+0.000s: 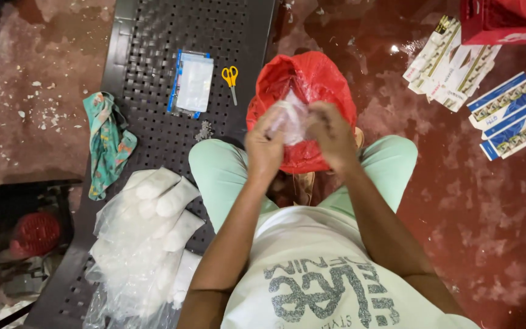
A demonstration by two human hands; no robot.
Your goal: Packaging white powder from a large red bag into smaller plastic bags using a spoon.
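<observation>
Above the red bag (312,79), both hands meet on a small clear pouch (288,119): the left hand (264,149) pinches its near-left edge with fingers closed, and the right hand (331,133) grips the right side, also closed on the plastic. The pouch sits between them, just over the bag's open mouth, and looks whitish inside, though the contents are too blurred to name. By the look of it, the pouch is being filled or closed, and a next move would call for a firm pinch so that nothing spills. Left of the knees, a bench (147,36) carries a heap of filled pouches (147,237) near, a patterned cloth (108,143), a flat packet (191,83) and yellow scissors (231,79) farther off. Far right, flat cartons (479,73) lie on the red floor (494,207).
</observation>
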